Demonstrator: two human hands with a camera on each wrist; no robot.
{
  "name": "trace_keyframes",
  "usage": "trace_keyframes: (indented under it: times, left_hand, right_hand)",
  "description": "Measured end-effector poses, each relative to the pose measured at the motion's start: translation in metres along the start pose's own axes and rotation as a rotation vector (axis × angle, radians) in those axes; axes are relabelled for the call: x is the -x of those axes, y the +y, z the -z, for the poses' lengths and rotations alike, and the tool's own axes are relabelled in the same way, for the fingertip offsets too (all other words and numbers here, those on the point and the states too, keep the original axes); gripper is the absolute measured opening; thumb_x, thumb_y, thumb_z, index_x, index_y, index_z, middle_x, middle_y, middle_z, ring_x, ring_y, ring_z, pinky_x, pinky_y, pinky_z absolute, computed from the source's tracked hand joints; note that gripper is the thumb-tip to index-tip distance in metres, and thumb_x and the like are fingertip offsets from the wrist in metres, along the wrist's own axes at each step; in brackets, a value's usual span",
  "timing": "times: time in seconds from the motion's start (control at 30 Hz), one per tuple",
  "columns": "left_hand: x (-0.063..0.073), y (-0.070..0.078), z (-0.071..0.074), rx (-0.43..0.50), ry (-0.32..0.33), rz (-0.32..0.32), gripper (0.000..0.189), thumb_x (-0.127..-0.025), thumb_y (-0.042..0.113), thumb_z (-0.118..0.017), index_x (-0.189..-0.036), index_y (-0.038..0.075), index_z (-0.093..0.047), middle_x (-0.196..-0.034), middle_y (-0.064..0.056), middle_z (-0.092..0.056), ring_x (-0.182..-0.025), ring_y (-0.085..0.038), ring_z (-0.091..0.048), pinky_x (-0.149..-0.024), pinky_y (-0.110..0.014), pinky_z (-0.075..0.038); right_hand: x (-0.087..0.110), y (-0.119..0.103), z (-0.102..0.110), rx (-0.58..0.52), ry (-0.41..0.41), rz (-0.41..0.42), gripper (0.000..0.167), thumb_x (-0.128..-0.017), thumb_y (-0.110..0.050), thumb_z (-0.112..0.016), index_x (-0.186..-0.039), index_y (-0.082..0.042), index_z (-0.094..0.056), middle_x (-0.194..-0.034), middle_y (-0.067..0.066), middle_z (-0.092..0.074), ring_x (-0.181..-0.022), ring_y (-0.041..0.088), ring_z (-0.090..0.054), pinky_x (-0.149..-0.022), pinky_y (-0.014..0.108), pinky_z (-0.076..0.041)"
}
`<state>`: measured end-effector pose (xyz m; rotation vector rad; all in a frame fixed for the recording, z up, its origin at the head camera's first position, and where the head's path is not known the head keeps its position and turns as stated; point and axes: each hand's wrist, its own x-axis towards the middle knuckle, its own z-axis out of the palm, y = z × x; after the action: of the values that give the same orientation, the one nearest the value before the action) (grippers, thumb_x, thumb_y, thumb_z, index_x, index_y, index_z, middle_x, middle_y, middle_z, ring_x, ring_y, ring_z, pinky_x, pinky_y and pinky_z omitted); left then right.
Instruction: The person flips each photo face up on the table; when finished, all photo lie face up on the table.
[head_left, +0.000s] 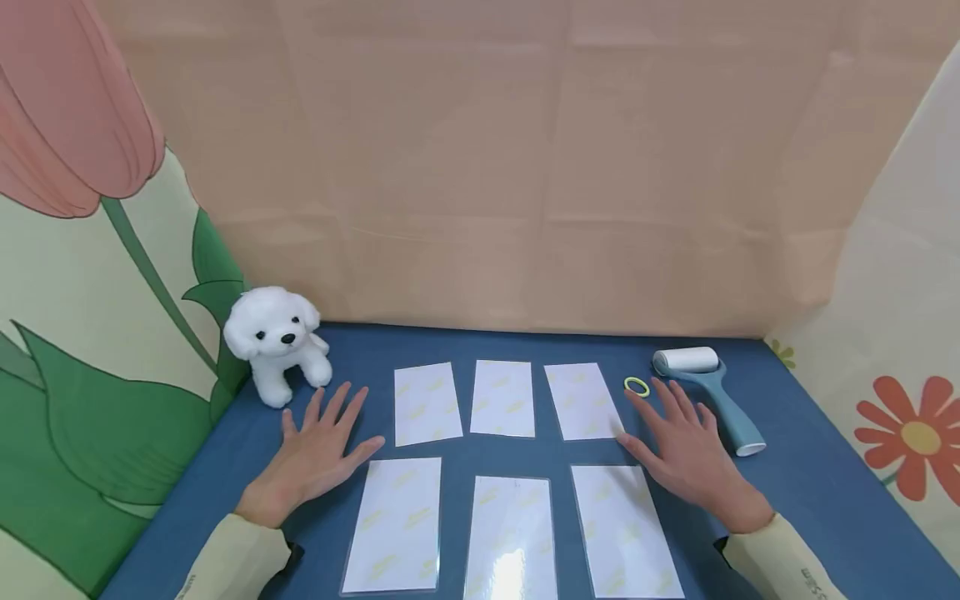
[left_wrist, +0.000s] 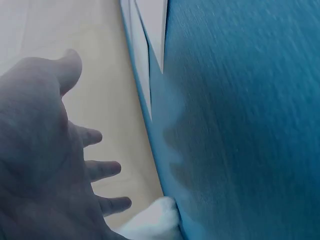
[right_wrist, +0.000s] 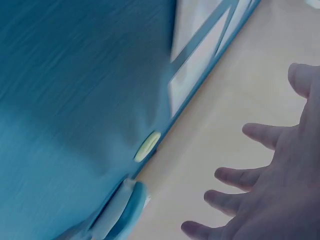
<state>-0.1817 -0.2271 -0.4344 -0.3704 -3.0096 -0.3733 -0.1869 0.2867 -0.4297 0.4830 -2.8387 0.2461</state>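
Over the left of the blue table my left hand [head_left: 315, 458] is spread, palm down, holding nothing. It is nearest to a white plush dog [head_left: 279, 342] and a white card in the front row [head_left: 397, 525]. My right hand [head_left: 688, 454], also spread and holding nothing, hovers over the right side. Its thumb tip overlaps the corner of a back-row card [head_left: 583, 402] in the head view. Just beyond its fingers lie a yellow-green ring [head_left: 637, 387] and a lint roller [head_left: 723, 404] with a blue handle. Both wrist views show straight, parted fingers.
The white cards with faint yellow marks lie in two rows; the front middle card [head_left: 511, 533] reflects a bright light. A tan sheet [head_left: 525, 167] hangs behind the blue tabletop [head_left: 517, 457]. Flower-printed panels [head_left: 832, 392] flank it on both sides.
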Motion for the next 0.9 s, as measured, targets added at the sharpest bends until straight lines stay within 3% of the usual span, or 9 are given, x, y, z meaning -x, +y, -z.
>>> trace_keyframes:
  times: [0.2, 0.47, 0.67, 0.9]
  left_hand:
    - [-0.007, 0.003, -0.004, -0.004, 0.003, 0.006, 0.088, -0.101, 0.064, -0.044, -0.157, -0.002, -0.030, -0.158, -0.026, -0.030, -0.142, -0.053, -0.026, -0.103, -0.079, -0.017]
    - [-0.012, 0.014, -0.007, -0.019, 0.030, -0.013, 0.081, -0.103, 0.059, -0.046, -0.144, -0.010, -0.047, -0.142, -0.028, -0.046, -0.129, -0.047, -0.040, -0.096, -0.068, -0.035]
    - [-0.017, 0.019, -0.011, -0.009, 0.004, -0.033, 0.072, -0.101, 0.055, -0.055, -0.134, -0.009, -0.058, -0.128, -0.024, -0.049, -0.114, -0.040, -0.042, -0.090, -0.059, -0.038]
    - [-0.027, 0.025, -0.018, -0.013, -0.023, -0.022, 0.068, -0.098, 0.047, -0.063, -0.130, -0.014, -0.058, -0.113, -0.020, -0.048, -0.104, -0.036, -0.040, -0.087, -0.053, -0.038]
  right_hand:
    - [-0.012, -0.018, -0.007, -0.014, 0.009, 0.041, 0.069, -0.097, -0.055, -0.060, -0.149, -0.011, -0.050, -0.149, 0.024, -0.041, -0.135, 0.045, -0.037, -0.097, 0.069, -0.034]
    - [-0.033, -0.050, -0.015, -0.020, 0.035, 0.161, 0.067, -0.094, -0.049, -0.068, -0.145, -0.008, -0.054, -0.134, 0.021, -0.055, -0.121, 0.040, -0.052, -0.097, 0.062, -0.042]
    - [-0.051, -0.075, -0.024, -0.019, 0.048, 0.265, 0.063, -0.090, -0.046, -0.073, -0.135, -0.005, -0.062, -0.123, 0.015, -0.060, -0.109, 0.032, -0.056, -0.090, 0.052, -0.049]
    - [-0.070, -0.104, -0.039, -0.014, 0.038, 0.364, 0.055, -0.089, -0.044, -0.075, -0.128, -0.005, -0.067, -0.117, 0.012, -0.062, -0.102, 0.029, -0.054, -0.081, 0.046, -0.049]
